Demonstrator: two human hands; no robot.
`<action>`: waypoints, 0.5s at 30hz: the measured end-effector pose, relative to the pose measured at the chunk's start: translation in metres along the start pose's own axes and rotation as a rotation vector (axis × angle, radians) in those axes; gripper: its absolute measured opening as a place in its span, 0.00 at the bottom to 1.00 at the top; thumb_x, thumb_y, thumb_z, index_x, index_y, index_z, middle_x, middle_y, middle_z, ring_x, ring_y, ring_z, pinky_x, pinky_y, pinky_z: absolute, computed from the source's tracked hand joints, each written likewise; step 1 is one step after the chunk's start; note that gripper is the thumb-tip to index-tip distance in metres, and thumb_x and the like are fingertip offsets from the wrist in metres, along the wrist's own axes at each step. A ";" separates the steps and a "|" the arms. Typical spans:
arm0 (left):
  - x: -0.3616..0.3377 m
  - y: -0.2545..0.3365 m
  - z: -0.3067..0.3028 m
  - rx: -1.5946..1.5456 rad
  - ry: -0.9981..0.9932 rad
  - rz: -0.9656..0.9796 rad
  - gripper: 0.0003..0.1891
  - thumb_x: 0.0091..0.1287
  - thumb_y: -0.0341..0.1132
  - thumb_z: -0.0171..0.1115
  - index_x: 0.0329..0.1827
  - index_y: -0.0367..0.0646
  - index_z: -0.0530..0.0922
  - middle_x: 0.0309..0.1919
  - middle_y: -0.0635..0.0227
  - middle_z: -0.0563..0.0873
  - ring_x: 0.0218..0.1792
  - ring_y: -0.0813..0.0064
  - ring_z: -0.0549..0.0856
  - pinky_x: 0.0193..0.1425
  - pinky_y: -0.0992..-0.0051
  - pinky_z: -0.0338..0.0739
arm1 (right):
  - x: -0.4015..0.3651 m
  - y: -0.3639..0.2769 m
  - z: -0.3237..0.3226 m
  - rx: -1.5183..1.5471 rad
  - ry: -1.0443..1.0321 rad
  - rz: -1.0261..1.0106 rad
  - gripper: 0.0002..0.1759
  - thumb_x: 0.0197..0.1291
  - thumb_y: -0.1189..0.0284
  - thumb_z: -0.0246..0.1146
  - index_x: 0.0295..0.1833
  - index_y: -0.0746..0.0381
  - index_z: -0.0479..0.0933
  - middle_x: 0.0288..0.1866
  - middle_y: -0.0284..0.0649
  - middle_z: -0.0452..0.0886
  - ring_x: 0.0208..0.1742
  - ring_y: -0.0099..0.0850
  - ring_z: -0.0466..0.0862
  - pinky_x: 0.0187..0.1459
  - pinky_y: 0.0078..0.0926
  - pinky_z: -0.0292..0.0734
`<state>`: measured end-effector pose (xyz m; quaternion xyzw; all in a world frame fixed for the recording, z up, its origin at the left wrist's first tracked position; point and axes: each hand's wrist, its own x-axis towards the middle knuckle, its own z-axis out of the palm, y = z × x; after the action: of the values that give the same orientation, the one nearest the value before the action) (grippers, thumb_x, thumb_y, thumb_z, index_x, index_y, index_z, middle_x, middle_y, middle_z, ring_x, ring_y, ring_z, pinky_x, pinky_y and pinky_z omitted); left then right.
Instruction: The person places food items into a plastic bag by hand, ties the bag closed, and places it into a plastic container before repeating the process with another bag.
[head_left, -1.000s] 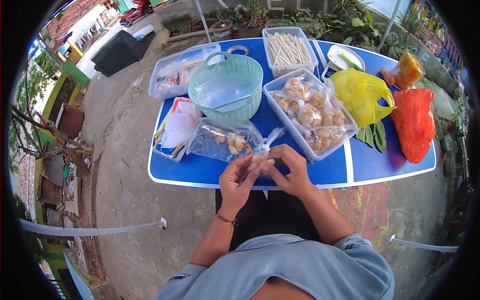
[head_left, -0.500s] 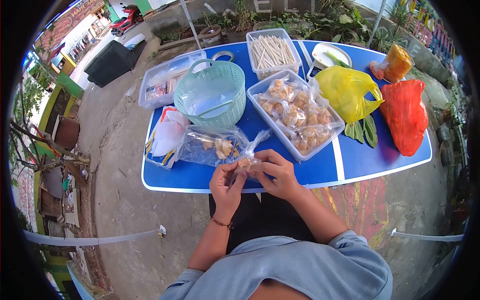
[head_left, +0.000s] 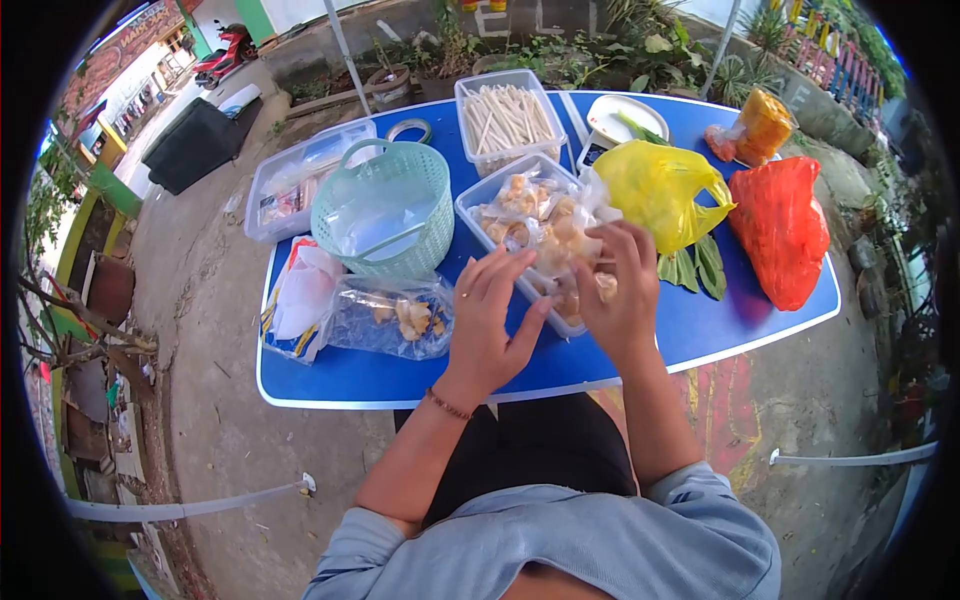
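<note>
My left hand is spread over the near left edge of a clear plastic box, its fingers apart and nothing in it. Over the right part of that box is my right hand, fingers apart and slightly curled, next to small knotted bags of light brown food pieces. Both hands cover some of the bags. To the left of my left hand lies an open clear plastic bag with loose food pieces in it.
A green basket and a lidded container stand on the left of the blue table. Behind is a box of pale sticks. A yellow bag, a red bag and a white plate are on the right.
Both hands have parted and moved forward and right to the food box. The small bag held between them has left my fingers. The view has shifted, so the table appears further left.
</note>
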<state>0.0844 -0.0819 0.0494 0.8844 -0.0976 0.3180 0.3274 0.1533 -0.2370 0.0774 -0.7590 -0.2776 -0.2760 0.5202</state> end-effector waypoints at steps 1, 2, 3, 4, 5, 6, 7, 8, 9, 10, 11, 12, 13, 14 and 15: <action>0.004 -0.005 0.008 0.013 -0.079 -0.016 0.29 0.69 0.46 0.62 0.71 0.43 0.70 0.70 0.61 0.74 0.75 0.58 0.66 0.78 0.50 0.48 | 0.006 0.018 0.000 -0.053 -0.049 -0.005 0.16 0.55 0.84 0.66 0.50 0.64 0.79 0.51 0.50 0.78 0.48 0.48 0.83 0.43 0.40 0.82; 0.008 -0.006 0.013 0.076 -0.104 0.012 0.30 0.70 0.48 0.61 0.71 0.43 0.70 0.71 0.62 0.73 0.75 0.59 0.66 0.79 0.49 0.46 | 0.012 0.029 0.000 -0.102 -0.099 -0.007 0.16 0.55 0.84 0.65 0.51 0.64 0.79 0.52 0.50 0.78 0.51 0.48 0.83 0.44 0.41 0.82; 0.013 -0.005 0.017 0.140 -0.126 0.040 0.30 0.71 0.50 0.59 0.72 0.43 0.70 0.72 0.62 0.72 0.75 0.59 0.65 0.79 0.47 0.43 | 0.019 0.030 0.000 -0.101 -0.188 0.079 0.12 0.59 0.80 0.63 0.49 0.63 0.80 0.51 0.49 0.79 0.56 0.45 0.81 0.51 0.41 0.79; 0.016 -0.006 0.021 0.208 -0.149 0.066 0.31 0.71 0.52 0.58 0.72 0.43 0.70 0.73 0.63 0.71 0.76 0.60 0.64 0.79 0.46 0.41 | 0.022 0.033 0.001 -0.221 -0.246 0.010 0.13 0.60 0.78 0.62 0.51 0.61 0.80 0.52 0.48 0.80 0.59 0.45 0.80 0.55 0.42 0.76; 0.016 -0.010 0.027 0.215 -0.162 0.064 0.34 0.71 0.57 0.54 0.73 0.45 0.70 0.75 0.64 0.69 0.76 0.62 0.63 0.79 0.45 0.34 | 0.024 0.037 0.002 -0.339 -0.304 -0.058 0.13 0.61 0.76 0.62 0.52 0.60 0.81 0.53 0.47 0.80 0.61 0.44 0.79 0.59 0.44 0.74; 0.016 -0.014 0.031 0.210 -0.148 0.058 0.34 0.71 0.58 0.54 0.73 0.45 0.70 0.75 0.64 0.69 0.76 0.62 0.64 0.78 0.46 0.35 | 0.025 0.040 0.005 -0.456 -0.363 -0.127 0.14 0.62 0.74 0.61 0.54 0.59 0.81 0.54 0.46 0.81 0.63 0.43 0.78 0.63 0.45 0.71; 0.014 -0.016 0.034 0.205 -0.135 0.051 0.35 0.70 0.60 0.54 0.73 0.45 0.70 0.75 0.64 0.69 0.76 0.63 0.64 0.78 0.46 0.35 | 0.022 0.041 0.009 -0.513 -0.358 -0.140 0.16 0.63 0.72 0.60 0.56 0.57 0.81 0.56 0.45 0.82 0.65 0.43 0.77 0.66 0.48 0.67; 0.013 -0.018 0.036 0.199 -0.122 0.043 0.35 0.70 0.61 0.54 0.73 0.46 0.71 0.75 0.64 0.69 0.76 0.64 0.64 0.78 0.47 0.35 | 0.016 0.043 0.011 -0.570 -0.354 -0.153 0.18 0.64 0.71 0.59 0.58 0.56 0.81 0.58 0.44 0.82 0.66 0.43 0.77 0.69 0.50 0.63; 0.012 -0.018 0.036 0.206 -0.118 0.041 0.36 0.70 0.61 0.54 0.73 0.46 0.71 0.75 0.65 0.69 0.75 0.64 0.65 0.78 0.47 0.35 | 0.014 0.043 0.014 -0.627 -0.349 -0.165 0.19 0.64 0.69 0.58 0.60 0.54 0.81 0.60 0.43 0.82 0.68 0.44 0.76 0.72 0.53 0.59; 0.011 -0.019 0.036 0.213 -0.116 0.038 0.36 0.70 0.62 0.53 0.72 0.46 0.71 0.75 0.65 0.69 0.75 0.65 0.65 0.77 0.48 0.35 | 0.015 0.042 0.014 -0.654 -0.389 -0.145 0.20 0.64 0.69 0.58 0.62 0.53 0.80 0.62 0.42 0.81 0.70 0.44 0.75 0.73 0.55 0.57; 0.011 -0.019 0.037 0.217 -0.116 0.034 0.36 0.69 0.63 0.53 0.72 0.46 0.72 0.75 0.65 0.69 0.74 0.66 0.66 0.77 0.48 0.36 | 0.016 0.038 0.012 -0.683 -0.431 -0.123 0.22 0.64 0.68 0.58 0.63 0.52 0.80 0.65 0.41 0.80 0.71 0.44 0.73 0.74 0.57 0.56; 0.010 -0.019 0.038 0.222 -0.110 0.036 0.37 0.69 0.63 0.53 0.72 0.46 0.72 0.74 0.65 0.70 0.74 0.66 0.66 0.77 0.49 0.36 | 0.017 0.036 0.011 -0.713 -0.475 -0.101 0.23 0.64 0.68 0.58 0.65 0.51 0.79 0.67 0.40 0.79 0.73 0.43 0.72 0.75 0.58 0.54; 0.010 -0.018 0.038 0.227 -0.103 0.040 0.37 0.69 0.64 0.53 0.72 0.46 0.72 0.74 0.65 0.70 0.73 0.67 0.67 0.77 0.49 0.37 | 0.016 0.037 0.011 -0.732 -0.488 -0.103 0.23 0.64 0.67 0.58 0.65 0.51 0.79 0.68 0.40 0.79 0.74 0.43 0.71 0.75 0.58 0.54; 0.010 -0.018 0.039 0.234 -0.093 0.046 0.37 0.69 0.64 0.53 0.72 0.46 0.72 0.74 0.65 0.71 0.73 0.67 0.67 0.77 0.49 0.38 | 0.015 0.038 0.011 -0.750 -0.499 -0.107 0.24 0.64 0.67 0.57 0.66 0.51 0.78 0.68 0.40 0.78 0.75 0.43 0.70 0.75 0.58 0.54; 0.010 -0.018 0.039 0.236 -0.090 0.045 0.37 0.69 0.64 0.53 0.72 0.46 0.71 0.74 0.65 0.71 0.73 0.67 0.68 0.77 0.50 0.39 | 0.014 0.039 0.011 -0.769 -0.507 -0.112 0.24 0.64 0.66 0.57 0.67 0.51 0.78 0.69 0.40 0.78 0.76 0.43 0.69 0.75 0.59 0.53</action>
<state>0.1183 -0.0928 0.0238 0.9277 -0.0939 0.2944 0.2093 0.1922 -0.2369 0.0589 -0.9241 -0.3143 -0.1925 0.1010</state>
